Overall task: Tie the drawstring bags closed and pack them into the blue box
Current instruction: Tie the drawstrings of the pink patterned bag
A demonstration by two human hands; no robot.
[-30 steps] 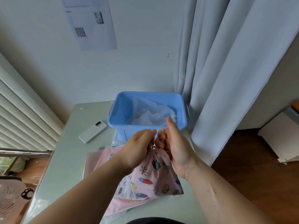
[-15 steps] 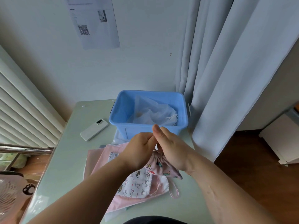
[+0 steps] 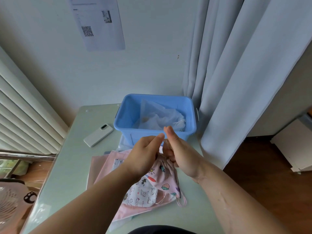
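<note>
Roughly midway, we judge: our left grip [image 3: 145, 154] and right grip [image 3: 182, 154] both pinch the gathered neck of the pink bag [image 3: 164, 177], just near of the blue box [image 3: 123, 123], which holds white bags [image 3: 160, 117]; more pink bags [image 3: 104, 166] lie untied on the tabletop [image 3: 72, 149].

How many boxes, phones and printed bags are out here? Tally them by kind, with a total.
Boxes: 1, the blue box
Phones: 1, the phone
Printed bags: 2, the pink bag and the white bag
Total: 4
</note>
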